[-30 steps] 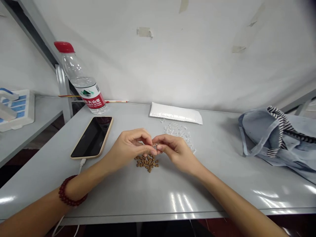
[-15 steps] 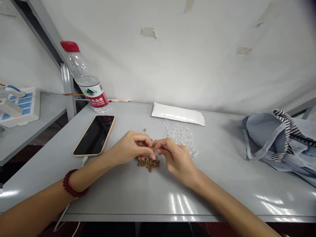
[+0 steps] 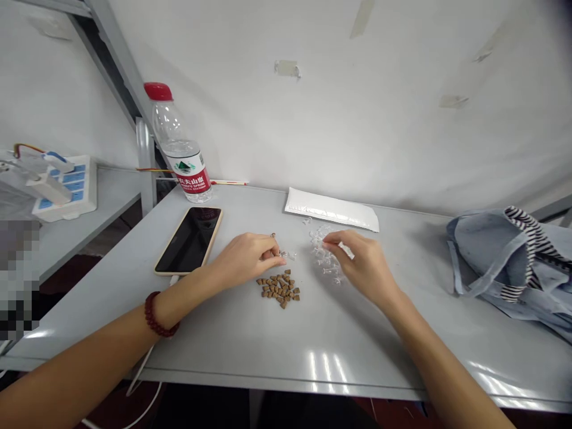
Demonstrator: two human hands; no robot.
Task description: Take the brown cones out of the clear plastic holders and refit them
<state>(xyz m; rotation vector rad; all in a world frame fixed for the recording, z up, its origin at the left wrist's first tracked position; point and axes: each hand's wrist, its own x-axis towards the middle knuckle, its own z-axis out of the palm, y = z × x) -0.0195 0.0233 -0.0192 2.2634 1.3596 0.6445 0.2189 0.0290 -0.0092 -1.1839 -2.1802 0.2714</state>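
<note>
Item one: we list the person's left hand [image 3: 243, 259], fingers curled inward and thumb drawn up to them. A tiny brown piece [image 3: 272, 235] shows just above the fingertips, and the fingers hide most of what lies inside, so we cannot tell whether this hand has firm hold of anything. A few clear plastic bits [image 3: 288, 255] lie just beyond those fingertips.

Item two: the right hand [image 3: 364, 259], half open with its fingers reaching forward, sits at the edge of a loose heap of clear plastic pieces [image 3: 324, 253]. A pale piece [image 3: 346, 251] shows beside the fingers; we cannot tell whether it is gripped.

Between and just below the hands lies a small cluster of brown pellets [image 3: 279, 289] on the grey table [image 3: 357, 357].

Also on the table: a smartphone [image 3: 190, 241], screen dark, with a white charging cable [image 3: 147, 363] running off the edge; a white padded envelope [image 3: 330, 208]; an upright water bottle [image 3: 176, 143] with a red cap; and a denim bag [image 3: 491, 256], cut off at the right. The left wrist wears a red bead bracelet [image 3: 154, 314]. A power strip [image 3: 65, 187] sits on a lower shelf [image 3: 89, 208]; beside it, a pixelated patch [image 3: 18, 274] hides whatever is there.
</note>
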